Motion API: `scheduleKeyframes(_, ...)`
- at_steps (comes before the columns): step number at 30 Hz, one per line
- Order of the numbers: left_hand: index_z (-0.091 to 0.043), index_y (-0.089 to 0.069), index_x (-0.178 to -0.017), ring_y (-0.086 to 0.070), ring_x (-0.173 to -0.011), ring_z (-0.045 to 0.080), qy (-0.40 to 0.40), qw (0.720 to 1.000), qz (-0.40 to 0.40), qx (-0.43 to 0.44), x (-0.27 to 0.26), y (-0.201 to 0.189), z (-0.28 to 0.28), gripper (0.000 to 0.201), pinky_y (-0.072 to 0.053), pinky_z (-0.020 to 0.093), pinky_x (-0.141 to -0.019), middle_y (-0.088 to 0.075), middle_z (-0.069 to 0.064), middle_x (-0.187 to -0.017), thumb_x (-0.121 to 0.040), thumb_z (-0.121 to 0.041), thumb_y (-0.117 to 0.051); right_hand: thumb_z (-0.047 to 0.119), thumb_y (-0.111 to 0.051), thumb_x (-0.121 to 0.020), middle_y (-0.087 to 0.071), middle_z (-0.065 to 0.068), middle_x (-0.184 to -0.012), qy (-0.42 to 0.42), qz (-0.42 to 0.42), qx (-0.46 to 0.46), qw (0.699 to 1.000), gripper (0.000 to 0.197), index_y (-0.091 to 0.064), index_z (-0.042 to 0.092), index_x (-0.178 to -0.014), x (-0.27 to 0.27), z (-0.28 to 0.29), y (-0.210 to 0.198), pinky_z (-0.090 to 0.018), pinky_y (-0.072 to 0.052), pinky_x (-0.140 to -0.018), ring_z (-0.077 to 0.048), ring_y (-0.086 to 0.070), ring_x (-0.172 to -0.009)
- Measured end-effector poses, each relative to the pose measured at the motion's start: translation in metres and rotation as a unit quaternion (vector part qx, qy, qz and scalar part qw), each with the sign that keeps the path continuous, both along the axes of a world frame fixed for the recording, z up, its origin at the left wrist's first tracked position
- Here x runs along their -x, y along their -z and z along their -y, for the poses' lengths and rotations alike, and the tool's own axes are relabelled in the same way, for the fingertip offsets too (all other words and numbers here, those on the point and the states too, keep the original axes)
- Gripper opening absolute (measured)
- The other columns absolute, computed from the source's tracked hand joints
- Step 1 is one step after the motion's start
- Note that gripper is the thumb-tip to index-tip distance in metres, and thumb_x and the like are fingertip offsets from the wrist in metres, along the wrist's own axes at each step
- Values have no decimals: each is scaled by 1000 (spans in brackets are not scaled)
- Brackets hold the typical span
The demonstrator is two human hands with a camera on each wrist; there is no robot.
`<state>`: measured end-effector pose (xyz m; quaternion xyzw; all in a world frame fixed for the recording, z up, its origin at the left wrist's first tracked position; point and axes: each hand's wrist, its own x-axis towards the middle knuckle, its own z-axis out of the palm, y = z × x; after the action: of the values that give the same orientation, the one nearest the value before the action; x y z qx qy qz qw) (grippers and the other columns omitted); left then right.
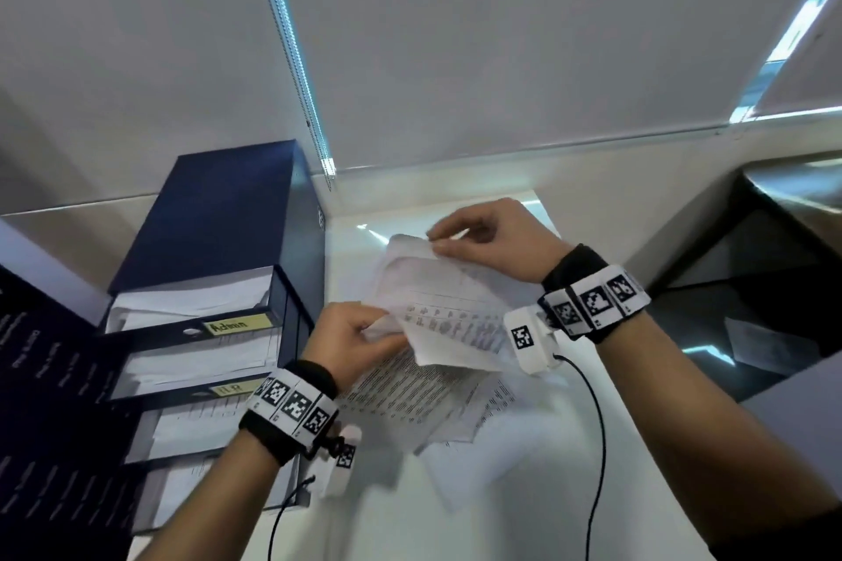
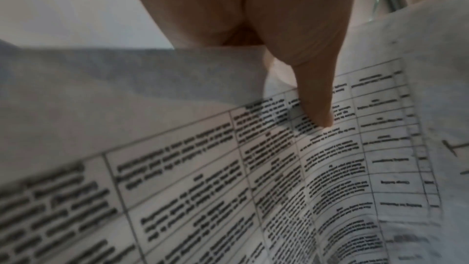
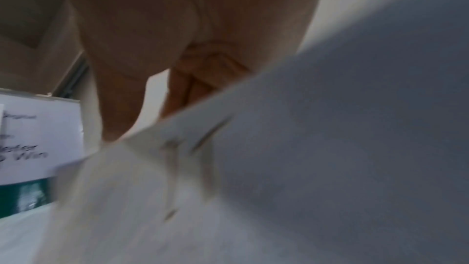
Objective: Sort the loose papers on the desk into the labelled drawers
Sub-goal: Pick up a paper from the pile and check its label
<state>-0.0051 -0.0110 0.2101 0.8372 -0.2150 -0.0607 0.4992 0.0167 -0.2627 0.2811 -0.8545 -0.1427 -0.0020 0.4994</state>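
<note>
While drawers [image 1: 196,360] gape, hands [image 1: 351,342] pinch sheet [image 1: 451,314].

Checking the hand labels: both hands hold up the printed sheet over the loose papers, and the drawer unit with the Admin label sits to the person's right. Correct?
Not quite. In the head view the drawer unit with the Admin label stands to the person's left. The rest holds: left hand and right hand both hold the printed sheet above the loose papers.

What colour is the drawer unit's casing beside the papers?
Dark navy blue: the drawer unit shows best in the head view.
</note>
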Motion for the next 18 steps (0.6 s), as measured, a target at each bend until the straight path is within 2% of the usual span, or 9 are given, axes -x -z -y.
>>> scheduleKeyframes(2, -28, -78, -77, -72, -78, 11, -30, 999, -30, 16, 2, 5, -15, 13, -61, 36, -71, -76, -8, -81, -66, -32, -85, 35, -71, -88, -76, 1, -87, -18, -42, 82, 996, 21, -79, 16, -91, 0, 20, 11, -41, -56, -84, -20, -71, -82)
scheduleKeyframes(4, -19, -80, -79, -73, -76, 19, -34, 998, -44, 22, 4, 9, -28, 23, -61, 44, -69, -77, 1, -83, -65, -36, -85, 33, -69, -90, -76, -2, -83, -26, -51, 104, 993, 21, -79, 14, -88, 3, 26, 21, -39, -55, -80, -17, -68, -76)
scheduleKeyframes(5, -20, -80, -80, -73, -77, 20, -33, 998, -52, 22, 4, 12, -32, 23, -61, 44, -69, -76, 2, -84, -65, -36, -85, 31, -69, -90, -75, -3, -82, -27, -47, 89, 995, 20, -78, 13, -87, 5, 24, 23, -35, -53, -77, -11, -65, -72)
scheduleKeyframes(8, -34, -78, -80, -71, -77, 12, -25, 998, -63, -9, 11, 20, -37, 12, -59, 35, -68, -76, -7, -85, -68, -37, -81, 32, -68, -90, -75, 3, -83, 2, -8, 27, 1000, 20, -78, 15, -88, 5, 15, 22, -26, -54, -79, -8, -68, -77)
scheduleKeyframes(11, -26, -79, -80, -71, -75, 14, -27, 996, -73, -29, 18, 24, -38, 17, -58, 35, -69, -76, -9, -81, -69, -38, -81, 40, -64, -92, -74, 2, -81, 10, 17, 30, 999, 26, -76, 18, -85, 1, 11, 18, -31, -56, -78, -17, -70, -78)
scheduleKeyframes(14, -23, -78, -74, -69, -70, 19, -73, 991, -102, 46, 17, 18, -37, 11, -59, 32, -63, -75, 0, -76, -67, -31, -81, 68, -45, -90, -67, -20, -77, 1, -19, 88, 996, 69, -66, 4, -77, 0, 14, 25, -40, -48, -66, -36, -62, -69)
scheduleKeyframes(15, -23, -77, -75, -68, -69, 17, -90, 987, -105, 83, 15, 15, -35, 11, -57, 28, -59, -75, -1, -76, -66, -29, -81, 74, -39, -89, -65, -21, -76, 30, -38, 86, 995, 78, -62, 1, -75, 1, 18, 30, -42, -48, -66, -37, -59, -68)
scheduleKeyframes(17, -20, -75, -89, -69, -73, 11, -131, 981, -91, 108, 8, 11, -35, 26, -54, 20, -57, -75, -3, -82, -66, -28, -82, 79, -39, -84, -54, -9, -65, 107, -83, 17, 991, 74, -50, 8, -63, 3, 25, 48, -37, -42, -64, -26, -49, -59)
scheduleKeyframes(18, -19, -72, -101, -70, -80, 10, -148, 980, -82, 105, 2, 13, -36, 37, -54, 19, -61, -75, -4, -89, -67, -27, -83, 82, -45, -78, -50, -4, -65, 133, -115, -44, 983, 71, -50, 13, -63, 8, 25, 58, -33, -45, -65, -20, -49, -60)
